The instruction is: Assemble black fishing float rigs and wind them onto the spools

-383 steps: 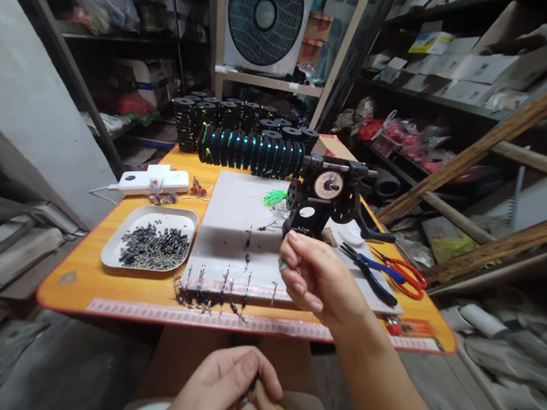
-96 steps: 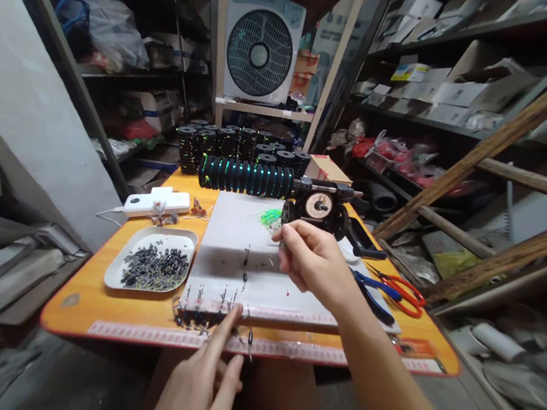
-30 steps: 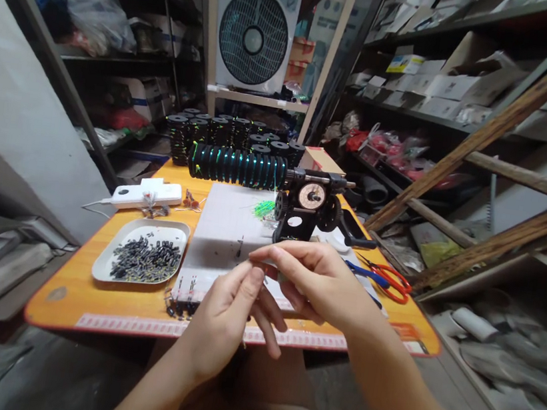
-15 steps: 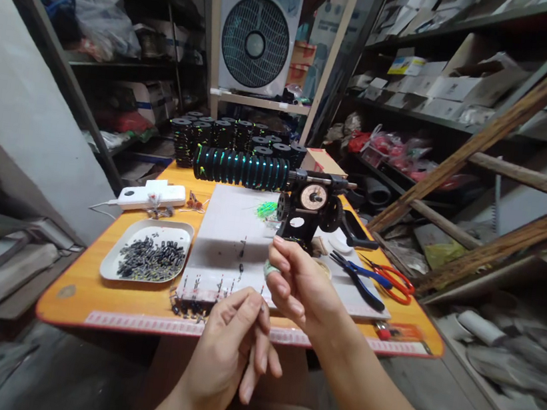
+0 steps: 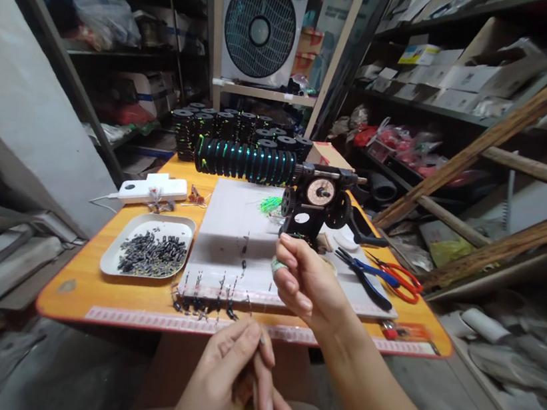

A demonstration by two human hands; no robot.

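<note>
In front of the table (image 5: 93, 275), the left hand (image 5: 224, 373), fingertips pinched together, has dropped lower; right hand (image 5: 311, 280), grip unclear

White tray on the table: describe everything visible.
The white tray is shallow and squarish, with rounded corners and a raised rim; it looks like plastic. It lies flat on the orange table, left of the pale board, holding a loose heap of small dark pieces. Neither the left hand nor the right hand touches it.
</note>
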